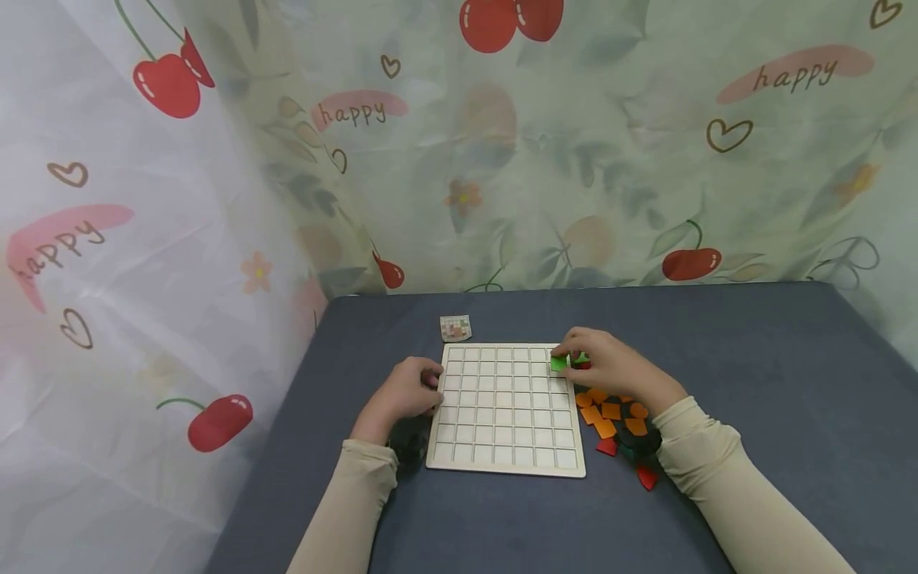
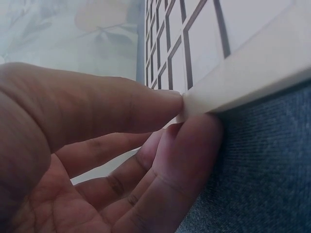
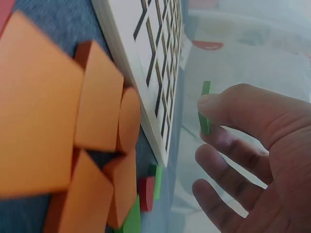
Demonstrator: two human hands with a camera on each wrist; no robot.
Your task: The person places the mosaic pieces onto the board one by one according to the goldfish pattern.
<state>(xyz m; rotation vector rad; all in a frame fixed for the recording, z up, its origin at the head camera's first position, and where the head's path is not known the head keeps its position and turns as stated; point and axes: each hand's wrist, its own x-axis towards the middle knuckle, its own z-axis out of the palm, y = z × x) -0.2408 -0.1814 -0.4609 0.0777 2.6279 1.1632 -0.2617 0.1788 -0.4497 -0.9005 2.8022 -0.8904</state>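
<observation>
Right hand (image 1: 610, 365) pinches a green piece (image 1: 559, 363) above the grid board's (image 1: 495, 426) far right corner; left hand (image 1: 403, 392) touches its left edge, gripping or merely bracing unclear; best keep the board still, square the piece up, then lower it flat.

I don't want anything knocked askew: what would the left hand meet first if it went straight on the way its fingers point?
The pale grid board, at its left edge. The fingertips of the left hand appear to be against it, so it would likely nudge the board at once.
</observation>
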